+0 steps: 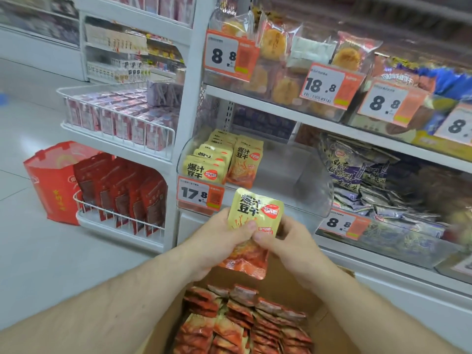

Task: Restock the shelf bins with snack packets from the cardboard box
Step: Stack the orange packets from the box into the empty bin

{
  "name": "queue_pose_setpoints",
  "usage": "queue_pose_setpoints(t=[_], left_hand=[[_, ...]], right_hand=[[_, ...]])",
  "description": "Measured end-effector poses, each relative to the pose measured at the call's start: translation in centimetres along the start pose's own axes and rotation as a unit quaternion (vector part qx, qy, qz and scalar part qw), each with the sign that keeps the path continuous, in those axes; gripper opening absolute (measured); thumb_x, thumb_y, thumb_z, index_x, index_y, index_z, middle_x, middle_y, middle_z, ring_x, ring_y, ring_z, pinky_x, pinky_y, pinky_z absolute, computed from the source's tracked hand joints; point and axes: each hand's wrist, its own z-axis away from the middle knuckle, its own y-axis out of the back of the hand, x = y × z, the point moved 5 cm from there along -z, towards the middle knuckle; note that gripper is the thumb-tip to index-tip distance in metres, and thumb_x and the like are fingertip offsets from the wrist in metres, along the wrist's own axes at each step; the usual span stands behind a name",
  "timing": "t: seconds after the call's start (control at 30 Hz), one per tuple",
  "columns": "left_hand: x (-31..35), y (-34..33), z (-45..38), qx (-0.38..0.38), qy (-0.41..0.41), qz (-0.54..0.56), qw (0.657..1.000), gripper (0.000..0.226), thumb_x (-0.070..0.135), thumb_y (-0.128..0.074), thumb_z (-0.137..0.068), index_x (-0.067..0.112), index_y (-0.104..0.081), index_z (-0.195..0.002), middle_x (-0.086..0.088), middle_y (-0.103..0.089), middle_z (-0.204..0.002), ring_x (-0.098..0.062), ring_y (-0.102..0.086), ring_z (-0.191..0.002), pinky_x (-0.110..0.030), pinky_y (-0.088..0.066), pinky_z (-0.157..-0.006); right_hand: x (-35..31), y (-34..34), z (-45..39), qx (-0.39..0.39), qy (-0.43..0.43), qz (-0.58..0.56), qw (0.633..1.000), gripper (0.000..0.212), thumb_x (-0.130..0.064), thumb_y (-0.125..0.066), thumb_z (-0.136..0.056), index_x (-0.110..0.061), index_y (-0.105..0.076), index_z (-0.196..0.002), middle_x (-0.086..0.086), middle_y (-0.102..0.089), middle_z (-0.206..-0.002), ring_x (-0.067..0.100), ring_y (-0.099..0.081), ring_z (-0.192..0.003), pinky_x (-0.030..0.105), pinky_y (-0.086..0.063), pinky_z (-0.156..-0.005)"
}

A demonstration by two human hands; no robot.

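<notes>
While both hands met over the box: they shared a small stack of packets just above it.
Left hand (224,241): fingers were curled round the held packets (251,233) from the left, thumb pressed on the front of the top packet near its middle.
Right hand (288,242): fingers were curled round the same packets from the right, its thumb touching the left thumb's tip.
Held packets: the front one stood upright, yellow above and orange-red below, with bold black characters 爆汁豆干 and a red oval brand mark too small to read; a second orange packet hung below the thumbs.
Cardboard box (301,292): it sat directly beneath the hands, open, packed with rows of like orange-red packets (242,323) on edge.
Clear bin (286,175): it stood just above and beyond the hands on the shelf (357,131); its left end held matching yellow packets (217,162) printed 爆汁豆干, and its right part showed bare plastic.
Price tag (200,196): just left of the held packets, on the bin front, it read 17.8.
Neighbouring bin (383,200): right of the hands, it held purple-grey packets behind a tag (342,223) reading 8.8.
Upper shelf tags: above the hands, they read 8.8, 18.8 and 8.8.
Red bag (53,180): it stood on the floor far left of the hands, its gold writing blurred.
</notes>
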Motion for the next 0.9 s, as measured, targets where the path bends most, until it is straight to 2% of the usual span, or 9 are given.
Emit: queue_pose_setpoints(t=[0.17,0.27,0.33,0.4,0.5,0.57,0.63,0.77,0.9], left_hand=[[2.3,0.7,-0.6,-0.006,-0.031,-0.058,0.998,0.025,0.029,-0.059,-0.097,0.021,-0.057,-0.12,0.006,-0.073,-0.106,-0.004,-0.071,-0.092,-0.023,-0.057,-0.081],[4.2,2.5,-1.3,0.103,-0.088,-0.07,0.988,0.016,0.028,-0.053,-0.1,0.02,-0.058,-0.113,0.007,-0.066,-0.099,-0.004,-0.07,-0.076,-0.014,-0.051,-0.063],[5.1,4.3,-1.9,0.198,-0.156,-0.207,0.945,0.011,0.027,-0.056,-0.098,0.024,-0.064,-0.105,0.012,-0.062,-0.096,-0.001,-0.059,-0.079,-0.01,-0.043,-0.069],[5.3,4.8,-2.5,0.215,-0.189,-0.328,0.9,0.018,0.023,-0.058,-0.094,0.023,-0.068,-0.109,0.014,-0.061,-0.101,0.0,-0.054,-0.085,-0.01,-0.04,-0.077],[4.5,4.1,-3.7,0.166,-0.174,-0.437,0.867,0.038,0.022,-0.055,-0.094,0.025,-0.059,-0.132,0.011,-0.055,-0.127,-0.008,-0.051,-0.114,-0.022,-0.037,-0.099],[3.8,3.8,-4.3,0.141,-0.156,-0.479,0.852,0.048,0.024,-0.053,-0.095,0.027,-0.049,-0.143,0.013,-0.047,-0.142,-0.008,-0.042,-0.131,-0.026,-0.033,-0.109],[3.2,3.9,-5.0,0.136,-0.144,-0.496,0.845,0.051,0.026,-0.052,-0.094,0.029,-0.046,-0.145,0.014,-0.044,-0.147,-0.008,-0.037,-0.137,-0.029,-0.032,-0.113],[2.8,4.0,-5.5,0.144,-0.152,-0.5,0.84,0.05,0.024,-0.054,-0.091,0.025,-0.051,-0.141,0.011,-0.048,-0.14,-0.012,-0.043,-0.131,-0.033,-0.037,-0.11],[2.6,4.0,-5.6,0.149,-0.169,-0.491,0.842,0.048,0.021,-0.056,-0.089,0.023,-0.054,-0.138,0.009,-0.051,-0.138,-0.014,-0.045,-0.129,-0.036,-0.038,-0.11]], right_hand=[[-2.4,0.4,-1.2,-0.017,-0.046,-0.043,0.998,0.017,0.007,-0.067,-0.086,-0.003,-0.067,-0.1,0.004,-0.072,-0.08,-0.002,-0.062,-0.053,0.009,-0.042,-0.047],[-4.6,2.6,-3.8,0.063,-0.033,-0.028,0.997,0.014,0.006,-0.071,-0.082,-0.004,-0.067,-0.091,0.005,-0.069,-0.077,-0.005,-0.052,-0.042,0.01,-0.036,-0.041],[-5.9,4.5,-6.7,0.13,-0.016,-0.016,0.991,0.016,0.002,-0.073,-0.082,-0.006,-0.068,-0.096,0.004,-0.069,-0.08,-0.006,-0.051,-0.04,0.01,-0.035,-0.04],[-6.6,5.6,-9.7,0.159,-0.012,0.0,0.987,0.02,0.003,-0.072,-0.084,-0.006,-0.068,-0.101,0.004,-0.066,-0.08,-0.006,-0.049,-0.037,0.008,-0.034,-0.036],[-5.2,5.4,-14.1,0.141,-0.054,0.065,0.986,0.019,0.002,-0.075,-0.082,-0.011,-0.068,-0.094,0.004,-0.069,-0.085,0.001,-0.059,-0.052,0.013,-0.043,-0.044],[-3.0,4.9,-16.9,0.138,-0.083,0.118,0.98,0.02,-0.003,-0.081,-0.076,-0.015,-0.069,-0.085,0.005,-0.073,-0.093,0.013,-0.068,-0.075,0.028,-0.057,-0.069],[-1.1,4.2,-19.1,0.148,-0.096,0.148,0.973,0.021,-0.01,-0.086,-0.071,-0.017,-0.07,-0.084,0.005,-0.074,-0.093,0.021,-0.071,-0.086,0.041,-0.058,-0.085],[0.3,2.8,-21.4,0.191,-0.088,0.183,0.96,0.021,-0.021,-0.083,-0.074,-0.02,-0.069,-0.089,0.006,-0.072,-0.099,0.026,-0.069,-0.095,0.042,-0.057,-0.089],[0.6,2.2,-22.1,0.217,-0.093,0.244,0.94,0.026,-0.026,-0.076,-0.08,-0.013,-0.069,-0.101,0.009,-0.071,-0.102,0.029,-0.068,-0.095,0.034,-0.056,-0.081]])
